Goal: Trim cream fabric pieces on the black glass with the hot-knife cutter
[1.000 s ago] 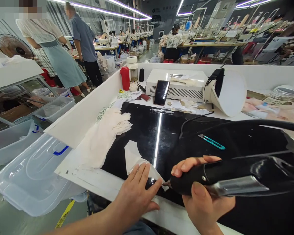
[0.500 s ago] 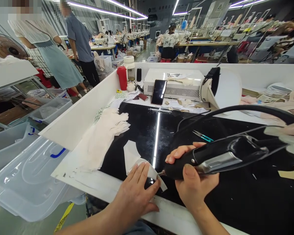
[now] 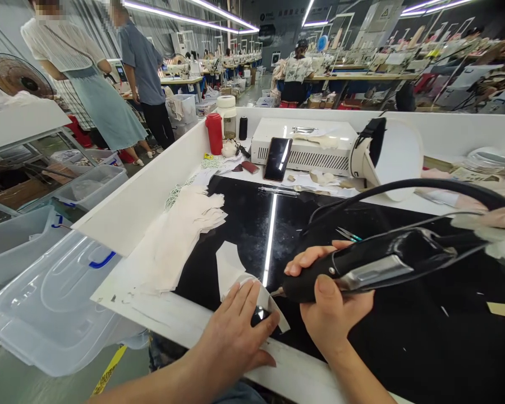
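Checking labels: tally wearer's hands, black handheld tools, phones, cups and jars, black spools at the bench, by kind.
Hands: 2 (left hand, right hand)
Black handheld tool: 1
Phone: 1
Cups and jars: 2 (red cup, clear jar)
Black spool: 1
Total: 7

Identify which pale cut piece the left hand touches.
The lone cut piece, partly under the left hand; the other pieces are piled farther left.

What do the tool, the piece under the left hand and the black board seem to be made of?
Tool: black, partly shiny, probably plastic; its lever gleams like metal. Piece: thin, pale, matte; paper or fabric, I can't tell. Board: glossy, perhaps glass or acrylic, reflecting light sharply.
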Tool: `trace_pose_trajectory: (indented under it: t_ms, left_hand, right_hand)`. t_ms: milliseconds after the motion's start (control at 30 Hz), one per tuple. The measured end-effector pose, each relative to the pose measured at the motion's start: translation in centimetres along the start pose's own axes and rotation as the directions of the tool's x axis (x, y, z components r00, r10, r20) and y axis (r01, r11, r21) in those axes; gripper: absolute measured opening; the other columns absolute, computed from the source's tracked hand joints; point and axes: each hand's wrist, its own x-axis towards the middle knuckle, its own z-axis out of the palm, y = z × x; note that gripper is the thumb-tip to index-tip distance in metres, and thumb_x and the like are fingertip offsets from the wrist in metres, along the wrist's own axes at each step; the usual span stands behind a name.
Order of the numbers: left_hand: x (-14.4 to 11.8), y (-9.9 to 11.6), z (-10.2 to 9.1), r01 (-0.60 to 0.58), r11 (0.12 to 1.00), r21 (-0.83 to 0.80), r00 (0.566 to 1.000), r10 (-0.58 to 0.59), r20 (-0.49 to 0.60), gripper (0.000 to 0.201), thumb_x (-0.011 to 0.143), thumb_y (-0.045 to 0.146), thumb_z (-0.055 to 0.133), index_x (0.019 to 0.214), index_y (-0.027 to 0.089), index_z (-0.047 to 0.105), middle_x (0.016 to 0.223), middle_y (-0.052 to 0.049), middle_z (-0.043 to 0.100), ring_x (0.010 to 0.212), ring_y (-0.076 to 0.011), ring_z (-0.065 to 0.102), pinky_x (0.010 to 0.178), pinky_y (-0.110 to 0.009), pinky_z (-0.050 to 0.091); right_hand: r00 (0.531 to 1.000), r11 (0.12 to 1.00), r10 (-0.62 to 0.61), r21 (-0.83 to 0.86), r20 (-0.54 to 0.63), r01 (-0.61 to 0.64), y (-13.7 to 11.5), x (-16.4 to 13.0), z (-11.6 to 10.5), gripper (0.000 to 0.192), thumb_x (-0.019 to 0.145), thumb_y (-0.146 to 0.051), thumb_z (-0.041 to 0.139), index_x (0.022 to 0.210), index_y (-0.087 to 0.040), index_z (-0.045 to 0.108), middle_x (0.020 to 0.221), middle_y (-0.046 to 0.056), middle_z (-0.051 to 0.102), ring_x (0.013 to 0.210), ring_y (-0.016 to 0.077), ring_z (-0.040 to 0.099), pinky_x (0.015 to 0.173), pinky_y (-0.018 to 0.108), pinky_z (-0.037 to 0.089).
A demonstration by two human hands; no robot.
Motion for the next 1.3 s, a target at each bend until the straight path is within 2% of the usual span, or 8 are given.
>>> trace_pose_trajectory:
  t_ms: [167, 367, 600, 867, 1300]
  left_hand:
    - [-0.1, 0.1, 0.3, 0.006, 0.999, -0.037, 1.0, -0.006, -0.01, 0.097, 0.062, 0.069, 0.089, 0.141, 0.024, 0.055, 0.153, -0.03, 0.046, 0.143, -0.0427, 0.047, 0.112, -0.061, 0.048]
    - [-0.2, 0.0, 0.4, 0.008, 0.999, -0.049, 1.0, -0.009, -0.016, 0.095, 0.064, 0.069, 0.087, 0.141, 0.024, 0.055, 0.152, -0.029, 0.047, 0.144, -0.0421, 0.047, 0.112, -0.061, 0.048]
    - [-0.2, -0.2, 0.4, -0.015, 0.999, -0.049, 1.0, 0.014, -0.013, 0.094, 0.066, 0.071, 0.085, 0.14, 0.023, 0.055, 0.15, -0.032, 0.048, 0.143, -0.0436, 0.048, 0.109, -0.063, 0.05]
    - [-0.6, -0.2, -0.4, -0.032, 0.997, -0.076, 0.999, 0.033, 0.007, 0.093, 0.067, 0.069, 0.086, 0.141, 0.021, 0.054, 0.148, -0.031, 0.05, 0.142, -0.0434, 0.048, 0.112, -0.063, 0.047]
    - [-0.6, -0.1, -1.2, 0.001, 0.991, -0.134, 0.999, 0.004, 0.038, 0.085, 0.072, 0.064, 0.085, 0.14, 0.022, 0.057, 0.15, -0.03, 0.048, 0.144, -0.0426, 0.046, 0.113, -0.063, 0.046]
  right_hand:
    - [1.0, 0.999, 0.024, -0.024, 0.001, -0.024, 0.0, 0.1, 0.3, 0.032, 0.092, -0.024, 0.073, 0.119, -0.026, 0.057, 0.085, -0.003, 0.067, 0.067, 0.0157, 0.064, 0.065, 0.036, 0.057]
    - [1.0, 1.0, 0.003, 0.005, -0.013, -0.002, 0.2, 0.6, 0.8, 0.035, 0.09, -0.029, 0.075, 0.119, -0.026, 0.056, 0.083, -0.004, 0.066, 0.064, 0.0154, 0.064, 0.063, 0.035, 0.056]
    - [1.0, 0.999, 0.013, -0.042, -0.017, -0.014, 0.6, 0.4, 1.0, 0.033, 0.091, -0.023, 0.072, 0.119, -0.027, 0.055, 0.084, -0.004, 0.067, 0.064, 0.0153, 0.064, 0.065, 0.037, 0.057]
    - [0.999, 1.0, 0.027, 0.015, 0.029, -0.028, 0.1, 0.2, 0.9, 0.035, 0.09, -0.026, 0.075, 0.12, -0.026, 0.057, 0.085, -0.003, 0.066, 0.068, 0.016, 0.064, 0.065, 0.036, 0.056]
    - [0.999, 0.999, 0.009, 0.032, 0.031, -0.01, 1.5, 0.6, 1.3, 0.036, 0.091, -0.026, 0.074, 0.121, -0.026, 0.054, 0.084, -0.004, 0.067, 0.065, 0.0153, 0.063, 0.064, 0.035, 0.056]
